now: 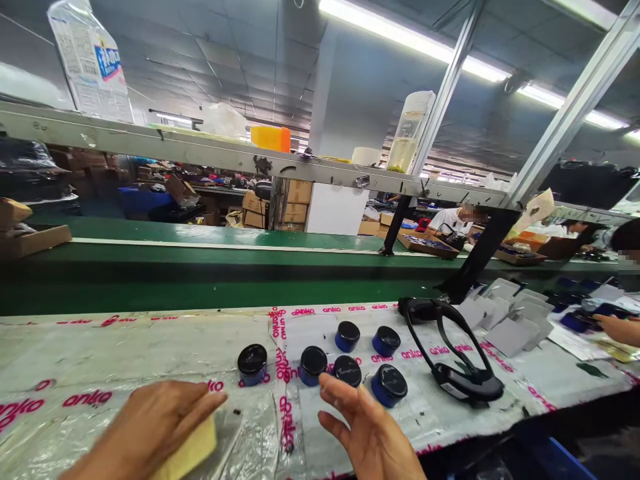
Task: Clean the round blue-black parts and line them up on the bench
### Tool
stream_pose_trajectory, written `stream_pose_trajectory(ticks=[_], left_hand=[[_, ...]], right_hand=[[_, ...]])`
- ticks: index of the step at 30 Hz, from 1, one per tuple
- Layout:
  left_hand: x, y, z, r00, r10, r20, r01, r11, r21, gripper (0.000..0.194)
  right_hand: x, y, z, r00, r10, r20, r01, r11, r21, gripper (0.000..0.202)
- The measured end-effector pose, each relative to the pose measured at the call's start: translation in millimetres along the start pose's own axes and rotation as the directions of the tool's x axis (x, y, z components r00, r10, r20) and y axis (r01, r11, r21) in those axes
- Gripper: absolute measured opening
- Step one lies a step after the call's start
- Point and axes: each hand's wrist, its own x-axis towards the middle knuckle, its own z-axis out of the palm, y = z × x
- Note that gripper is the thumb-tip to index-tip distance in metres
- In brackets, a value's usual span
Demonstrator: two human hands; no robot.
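Observation:
My left hand (155,427) lies flat on a yellow sponge-like block (193,450) on the plastic-covered bench (125,360). My right hand (367,433) hovers with fingers spread and empty, its fingertips just short of a black-lidded blue jar (347,371). Several more small blue jars with black lids stand around it: one at the left (252,364), one beside it (313,364), one at the right (389,385), and two further back (347,335) (386,340).
A black strap-like device (457,363) lies right of the jars. White cards (515,320) are spread at the right, where another person's hand (620,328) rests. A green conveyor (225,267) runs behind the bench. A metal shelf rail (200,153) crosses overhead.

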Motion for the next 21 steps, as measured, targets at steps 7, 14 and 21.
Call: stream_pose_trajectory(ticks=[7,14,21], left_hand=[[24.5,-61.3,-28.2,0.998,0.065,-0.012,-0.064,0.995,0.075,0.043],[14.8,50.2,-17.9,0.964,0.179,0.197,0.014,0.706,-0.708,0.043],[25.7,87.4,3.0,0.895,0.353,0.274,0.14,0.361,-0.922,0.048]], right_hand=[[6.6,-1.7,27.8,0.996,-0.066,0.067,0.069,0.997,-0.034,0.057],[20.1,-9.8,42.4,0.947,-0.118,0.3,0.193,0.953,-0.233,0.055],[26.6,-12.5,45.3,0.925,-0.07,0.373,0.221,0.898,-0.38,0.061]])
